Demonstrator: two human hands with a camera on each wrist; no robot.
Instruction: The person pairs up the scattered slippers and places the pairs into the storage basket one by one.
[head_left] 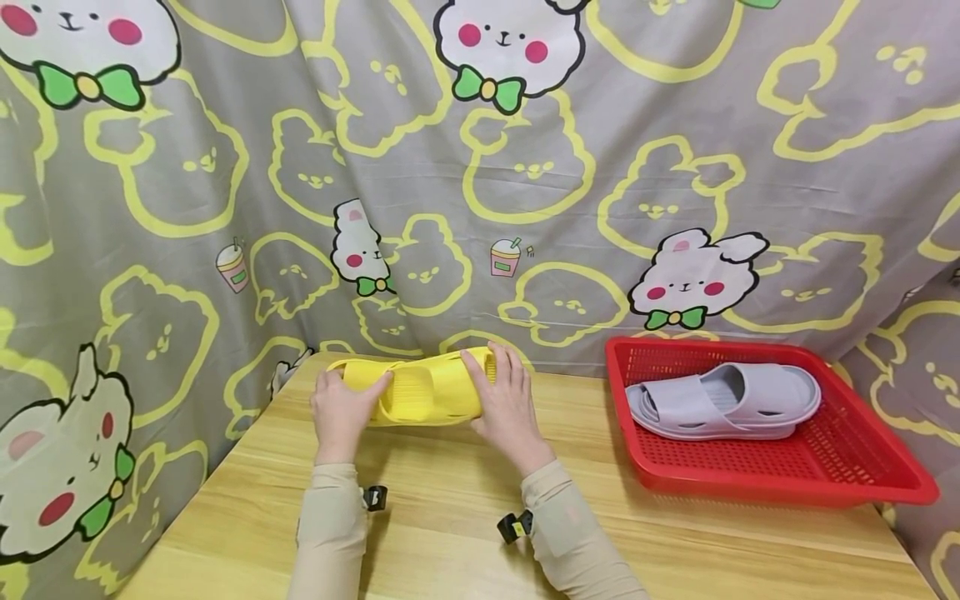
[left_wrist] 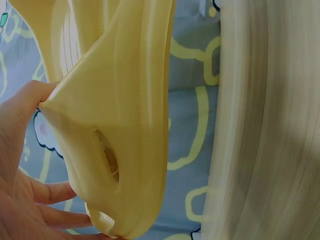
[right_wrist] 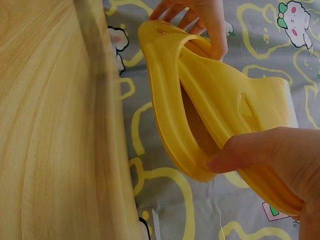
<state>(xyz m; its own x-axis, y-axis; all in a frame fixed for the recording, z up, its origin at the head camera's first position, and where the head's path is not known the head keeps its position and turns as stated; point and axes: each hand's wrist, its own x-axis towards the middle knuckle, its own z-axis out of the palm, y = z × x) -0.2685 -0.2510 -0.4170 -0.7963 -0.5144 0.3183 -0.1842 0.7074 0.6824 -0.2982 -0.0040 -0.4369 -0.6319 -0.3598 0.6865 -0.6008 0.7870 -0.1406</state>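
Note:
A pair of yellow slippers (head_left: 453, 385) is held sideways between both hands over the far part of the wooden table. My left hand (head_left: 343, 417) grips the left end, its thumb at the strap edge and its fingers round the toe, as the left wrist view shows on the yellow slipper (left_wrist: 125, 115). At the other end, my right hand (head_left: 512, 410) holds the pair with the thumb on the near side. In the right wrist view the two yellow slippers (right_wrist: 215, 85) lie against each other, nested at an angle, with the right thumb (right_wrist: 240, 152) pressed on a sole edge.
On the right of the table (head_left: 442, 517) stands a red plastic basket (head_left: 750, 483) with perforated walls. Grey slippers (head_left: 675, 408) lie inside it, on its left and back side. A patterned grey curtain (head_left: 420, 183) hangs directly behind the table.

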